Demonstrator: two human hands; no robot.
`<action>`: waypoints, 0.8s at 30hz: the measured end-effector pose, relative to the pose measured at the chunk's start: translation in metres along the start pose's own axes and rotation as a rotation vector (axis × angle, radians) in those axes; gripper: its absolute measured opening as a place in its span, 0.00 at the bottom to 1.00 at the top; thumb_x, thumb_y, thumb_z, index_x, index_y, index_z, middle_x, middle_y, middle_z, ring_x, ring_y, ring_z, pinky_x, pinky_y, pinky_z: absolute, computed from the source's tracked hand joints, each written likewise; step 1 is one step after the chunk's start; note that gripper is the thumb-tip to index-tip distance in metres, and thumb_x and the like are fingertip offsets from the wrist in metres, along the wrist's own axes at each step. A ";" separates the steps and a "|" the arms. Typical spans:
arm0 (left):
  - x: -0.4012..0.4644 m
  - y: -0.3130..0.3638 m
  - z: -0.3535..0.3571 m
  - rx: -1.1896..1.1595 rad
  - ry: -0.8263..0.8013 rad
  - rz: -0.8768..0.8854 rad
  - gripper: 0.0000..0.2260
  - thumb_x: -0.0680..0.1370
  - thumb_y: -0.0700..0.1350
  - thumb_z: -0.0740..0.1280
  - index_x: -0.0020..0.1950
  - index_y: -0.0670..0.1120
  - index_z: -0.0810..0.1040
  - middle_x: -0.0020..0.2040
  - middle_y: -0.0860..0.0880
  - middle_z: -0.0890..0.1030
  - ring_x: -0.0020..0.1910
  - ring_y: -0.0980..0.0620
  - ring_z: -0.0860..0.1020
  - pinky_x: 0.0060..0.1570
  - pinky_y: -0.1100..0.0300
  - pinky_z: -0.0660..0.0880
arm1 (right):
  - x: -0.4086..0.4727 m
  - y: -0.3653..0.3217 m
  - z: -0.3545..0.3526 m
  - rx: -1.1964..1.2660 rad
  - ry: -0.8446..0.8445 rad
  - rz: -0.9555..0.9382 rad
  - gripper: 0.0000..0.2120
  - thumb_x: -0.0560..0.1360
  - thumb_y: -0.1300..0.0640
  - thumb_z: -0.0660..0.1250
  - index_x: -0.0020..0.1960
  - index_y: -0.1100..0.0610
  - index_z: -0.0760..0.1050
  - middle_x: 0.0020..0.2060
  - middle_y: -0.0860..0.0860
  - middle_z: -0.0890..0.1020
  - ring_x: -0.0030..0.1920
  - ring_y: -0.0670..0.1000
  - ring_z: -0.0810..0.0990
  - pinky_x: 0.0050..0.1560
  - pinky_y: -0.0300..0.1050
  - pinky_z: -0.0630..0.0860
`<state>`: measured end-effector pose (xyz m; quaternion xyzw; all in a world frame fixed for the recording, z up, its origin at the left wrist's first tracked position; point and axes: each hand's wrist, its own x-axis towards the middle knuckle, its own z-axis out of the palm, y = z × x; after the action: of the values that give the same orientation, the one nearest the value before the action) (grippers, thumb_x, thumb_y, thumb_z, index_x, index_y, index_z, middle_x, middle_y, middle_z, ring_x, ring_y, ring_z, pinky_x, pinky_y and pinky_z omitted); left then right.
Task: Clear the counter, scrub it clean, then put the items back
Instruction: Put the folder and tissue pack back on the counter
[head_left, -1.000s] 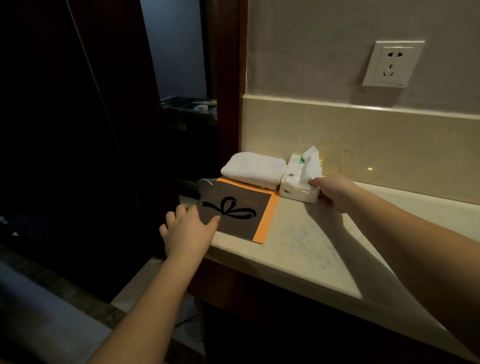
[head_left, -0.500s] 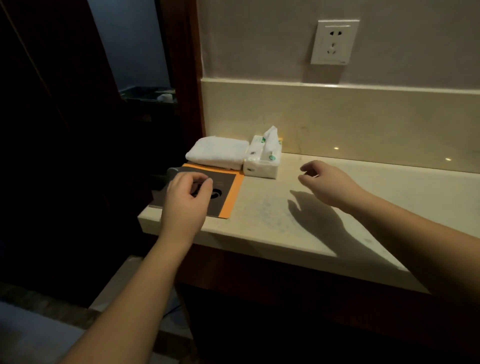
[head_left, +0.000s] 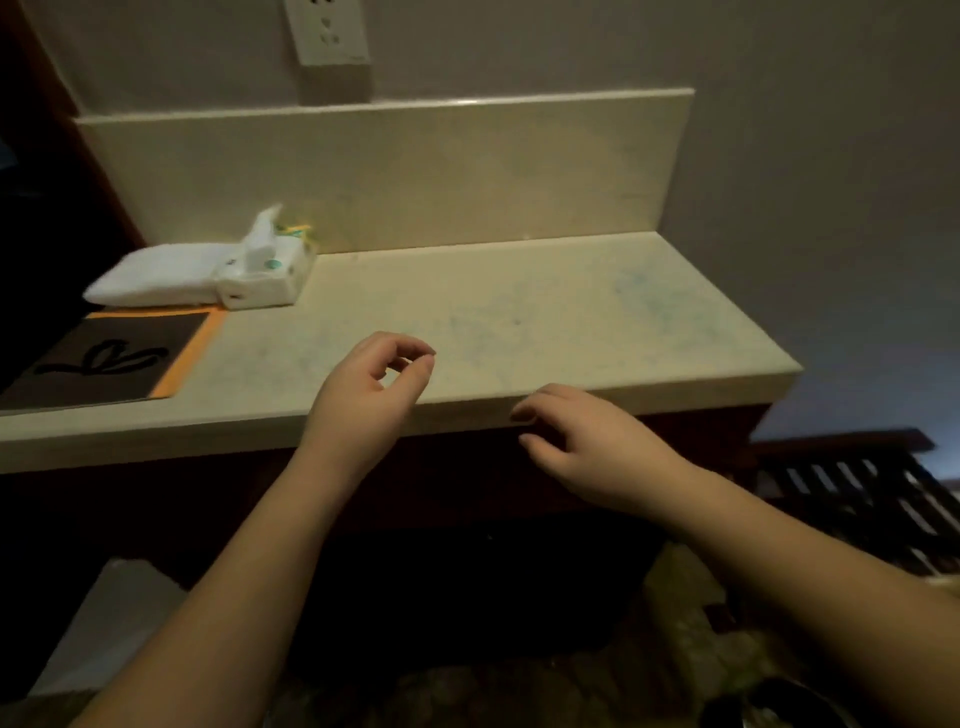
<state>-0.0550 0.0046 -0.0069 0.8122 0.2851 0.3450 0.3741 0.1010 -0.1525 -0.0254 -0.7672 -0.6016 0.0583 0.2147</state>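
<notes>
The cream stone counter (head_left: 545, 312) runs across the view, with faint bluish marks on its top. At its left end lie a folded white towel (head_left: 156, 273), a white tissue pack (head_left: 265, 273) with a tissue sticking up, and a grey card with a black bow on orange paper (head_left: 109, 356). My left hand (head_left: 371, 389) hovers over the counter's front edge, fingers loosely curled, holding nothing. My right hand (head_left: 587, 447) hangs just in front of the edge, fingers relaxed and empty.
A white wall socket (head_left: 330, 31) sits above the backsplash (head_left: 389, 171). Dark wood cabinet front (head_left: 467, 493) lies below the counter. A dark slatted piece (head_left: 857, 499) stands at the right. Patterned floor shows below.
Both hands have left the card and the tissue pack and pulled back to the counter's front edge. The view has swung right, so the items now lie at far left.
</notes>
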 end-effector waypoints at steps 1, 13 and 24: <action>-0.011 0.008 0.023 -0.010 -0.041 0.003 0.04 0.79 0.45 0.67 0.48 0.51 0.81 0.47 0.56 0.81 0.44 0.63 0.76 0.44 0.65 0.71 | -0.023 0.018 0.000 -0.010 -0.007 0.021 0.15 0.78 0.51 0.63 0.63 0.53 0.74 0.58 0.47 0.76 0.59 0.47 0.75 0.60 0.41 0.71; -0.137 0.073 0.278 0.225 -0.574 -0.016 0.05 0.80 0.50 0.63 0.54 0.55 0.78 0.48 0.61 0.75 0.47 0.63 0.74 0.41 0.67 0.71 | -0.285 0.168 0.022 0.104 -0.043 0.590 0.17 0.80 0.49 0.59 0.67 0.50 0.71 0.61 0.45 0.73 0.60 0.45 0.73 0.56 0.36 0.71; -0.186 0.131 0.436 0.330 -0.987 0.199 0.08 0.81 0.52 0.61 0.57 0.54 0.77 0.51 0.57 0.75 0.45 0.60 0.75 0.43 0.62 0.74 | -0.458 0.241 0.016 0.199 0.047 1.155 0.14 0.80 0.51 0.60 0.63 0.51 0.73 0.58 0.47 0.75 0.53 0.46 0.75 0.51 0.39 0.73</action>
<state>0.1978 -0.3815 -0.1766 0.9493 0.0471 -0.0937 0.2965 0.1881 -0.6273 -0.2137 -0.9480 -0.0727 0.2053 0.2323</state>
